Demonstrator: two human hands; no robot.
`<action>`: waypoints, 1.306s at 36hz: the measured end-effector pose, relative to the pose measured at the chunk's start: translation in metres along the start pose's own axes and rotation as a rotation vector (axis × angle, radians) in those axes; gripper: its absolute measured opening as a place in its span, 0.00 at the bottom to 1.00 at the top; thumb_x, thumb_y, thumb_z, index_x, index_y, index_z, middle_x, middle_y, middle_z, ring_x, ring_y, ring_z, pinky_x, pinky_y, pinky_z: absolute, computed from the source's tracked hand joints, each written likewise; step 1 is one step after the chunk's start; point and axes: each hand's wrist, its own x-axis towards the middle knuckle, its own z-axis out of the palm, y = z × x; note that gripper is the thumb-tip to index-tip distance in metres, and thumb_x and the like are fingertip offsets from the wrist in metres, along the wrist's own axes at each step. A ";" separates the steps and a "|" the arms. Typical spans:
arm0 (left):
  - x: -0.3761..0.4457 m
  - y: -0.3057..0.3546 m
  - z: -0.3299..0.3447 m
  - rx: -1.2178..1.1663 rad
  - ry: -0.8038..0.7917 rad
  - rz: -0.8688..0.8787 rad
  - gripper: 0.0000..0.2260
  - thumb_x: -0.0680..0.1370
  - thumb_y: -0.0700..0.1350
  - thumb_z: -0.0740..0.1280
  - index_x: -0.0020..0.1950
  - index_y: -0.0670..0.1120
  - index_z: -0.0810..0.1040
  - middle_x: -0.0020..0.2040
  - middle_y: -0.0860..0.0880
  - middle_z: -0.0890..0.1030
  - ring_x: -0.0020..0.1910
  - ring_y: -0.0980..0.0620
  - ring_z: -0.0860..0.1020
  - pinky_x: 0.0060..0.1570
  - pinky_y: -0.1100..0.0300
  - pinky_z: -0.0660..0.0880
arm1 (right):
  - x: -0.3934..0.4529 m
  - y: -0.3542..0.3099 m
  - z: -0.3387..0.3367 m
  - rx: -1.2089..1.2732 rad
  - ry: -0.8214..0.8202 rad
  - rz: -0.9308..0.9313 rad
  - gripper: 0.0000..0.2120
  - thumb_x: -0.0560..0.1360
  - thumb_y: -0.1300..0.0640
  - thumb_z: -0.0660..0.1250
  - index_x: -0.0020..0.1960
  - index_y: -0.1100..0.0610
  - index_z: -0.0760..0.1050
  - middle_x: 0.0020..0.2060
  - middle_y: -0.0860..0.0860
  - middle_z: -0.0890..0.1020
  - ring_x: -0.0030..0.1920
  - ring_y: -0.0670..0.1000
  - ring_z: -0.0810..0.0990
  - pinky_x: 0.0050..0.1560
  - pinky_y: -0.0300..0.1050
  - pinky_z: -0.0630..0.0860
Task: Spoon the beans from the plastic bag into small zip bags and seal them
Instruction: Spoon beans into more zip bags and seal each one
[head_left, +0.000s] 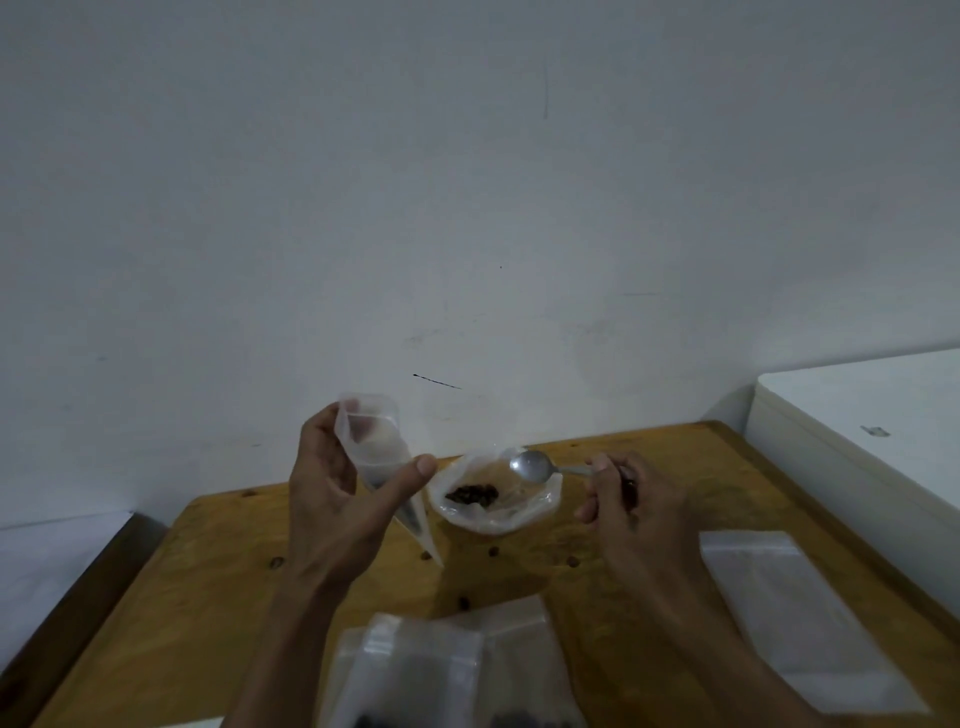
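Note:
My left hand (343, 493) holds a small clear zip bag (375, 441) upright above the table, mouth open at the top, a few dark beans near its bottom corner. My right hand (628, 504) grips the handle of a metal spoon (532, 465). The spoon's bowl looks empty and hovers over the open plastic bag (540, 506), which lies on the wooden table (218, 597) with a small heap of dark beans (472, 493) inside. The spoon's bowl and the zip bag are apart.
A stack of flat empty zip bags (810, 618) lies at the right. Filled zip bags (447, 670) with dark beans lie at the near edge. A few loose beans (464, 603) are scattered on the wood. A white wall stands behind, and a white box (883, 441) stands at the right.

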 end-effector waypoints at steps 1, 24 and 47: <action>0.000 0.000 0.001 0.001 0.000 -0.003 0.43 0.59 0.59 0.79 0.70 0.50 0.69 0.61 0.53 0.79 0.59 0.55 0.80 0.55 0.54 0.81 | -0.002 0.002 0.001 -0.028 -0.007 -0.016 0.10 0.82 0.57 0.63 0.45 0.48 0.79 0.29 0.46 0.82 0.31 0.44 0.81 0.30 0.35 0.75; -0.006 -0.009 0.008 0.088 -0.083 -0.034 0.43 0.57 0.60 0.80 0.69 0.51 0.69 0.62 0.53 0.78 0.62 0.55 0.78 0.60 0.48 0.80 | -0.008 0.043 0.021 -0.388 -0.299 0.201 0.07 0.80 0.55 0.66 0.55 0.52 0.81 0.37 0.44 0.81 0.37 0.41 0.79 0.35 0.32 0.73; -0.020 0.016 0.027 -0.189 -0.170 -0.136 0.25 0.73 0.60 0.74 0.66 0.57 0.72 0.59 0.51 0.81 0.57 0.55 0.81 0.48 0.63 0.79 | -0.006 -0.056 0.041 -0.093 -0.378 -0.109 0.01 0.79 0.53 0.69 0.49 0.49 0.80 0.41 0.42 0.83 0.43 0.40 0.81 0.40 0.37 0.79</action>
